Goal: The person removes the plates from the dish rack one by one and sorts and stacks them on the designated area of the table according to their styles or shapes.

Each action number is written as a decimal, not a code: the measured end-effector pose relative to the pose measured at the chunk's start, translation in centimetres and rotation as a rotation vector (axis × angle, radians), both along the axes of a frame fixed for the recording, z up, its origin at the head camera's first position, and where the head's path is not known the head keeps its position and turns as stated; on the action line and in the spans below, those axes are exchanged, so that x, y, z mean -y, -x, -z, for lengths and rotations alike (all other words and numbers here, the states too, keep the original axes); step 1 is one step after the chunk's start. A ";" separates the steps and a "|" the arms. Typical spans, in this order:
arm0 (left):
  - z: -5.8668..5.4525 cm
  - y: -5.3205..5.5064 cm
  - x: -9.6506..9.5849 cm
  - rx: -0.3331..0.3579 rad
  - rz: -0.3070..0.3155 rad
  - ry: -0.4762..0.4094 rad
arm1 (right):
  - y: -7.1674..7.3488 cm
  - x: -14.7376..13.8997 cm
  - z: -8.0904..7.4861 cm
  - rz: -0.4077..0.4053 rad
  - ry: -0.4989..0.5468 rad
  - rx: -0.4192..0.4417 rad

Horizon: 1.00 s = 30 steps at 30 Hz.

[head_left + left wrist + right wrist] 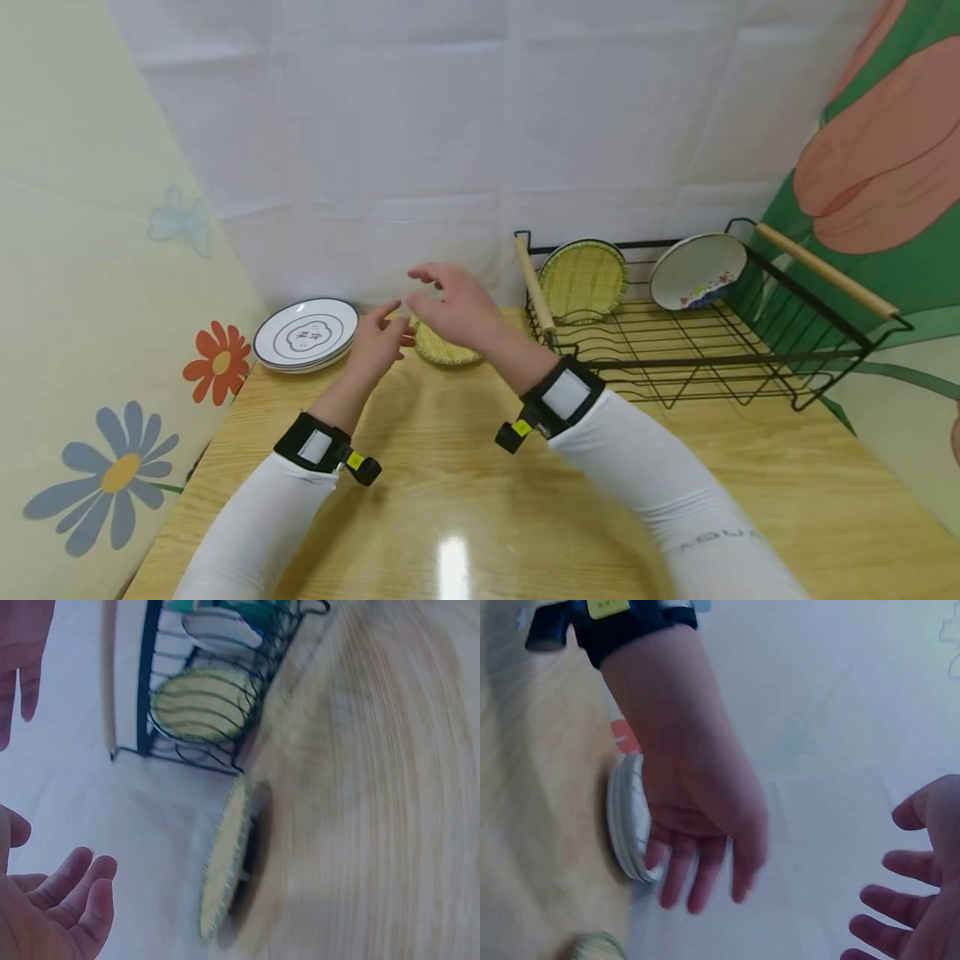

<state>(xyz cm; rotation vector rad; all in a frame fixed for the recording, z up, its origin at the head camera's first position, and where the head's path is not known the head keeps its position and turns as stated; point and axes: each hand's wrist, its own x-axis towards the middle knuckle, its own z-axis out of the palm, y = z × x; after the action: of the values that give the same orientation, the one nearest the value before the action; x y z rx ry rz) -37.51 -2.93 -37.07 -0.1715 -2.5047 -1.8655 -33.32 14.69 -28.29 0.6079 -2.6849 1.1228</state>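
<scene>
My left hand (377, 342) hovers just right of a stack of white plates (306, 333) with dark rims, its fingers loosely bent and holding nothing. Higher and to the right, my right hand (459, 307) is in the air with fingers apart, also holding nothing. Behind and below the hands, a round yellow woven mat (447, 346) lies at the back of the table, partly hidden by the right hand in the head view. In the left wrist view the mat (225, 862) appears edge-on, with something dark under it.
A black wire rack (690, 362) with wooden handles stands at the right. Inside it, a woven yellow round (583, 283) leans upright at the left, and a white dish with a floral pattern (697, 271) tilts at the back. A white cloth (390, 150) hangs behind the table.
</scene>
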 end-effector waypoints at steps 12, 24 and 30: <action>-0.6 -4.3 -2.7 0.105 0.136 -0.358 | 3.3 -9.7 -8.9 -0.052 -0.313 -0.124; 1.6 -6.7 -7.6 0.267 0.251 -0.573 | 9.3 -21.7 -9.3 0.189 -0.416 0.008; 2.2 -7.5 -10.6 0.382 0.296 -0.702 | 10.7 -25.3 -6.1 0.297 -0.463 0.134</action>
<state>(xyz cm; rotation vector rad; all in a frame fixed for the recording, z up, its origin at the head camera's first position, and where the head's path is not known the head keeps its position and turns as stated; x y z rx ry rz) -30.00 7.70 -39.32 -0.1904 -1.8920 -3.0128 -43.98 39.94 -22.17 0.1794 -3.0382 0.4832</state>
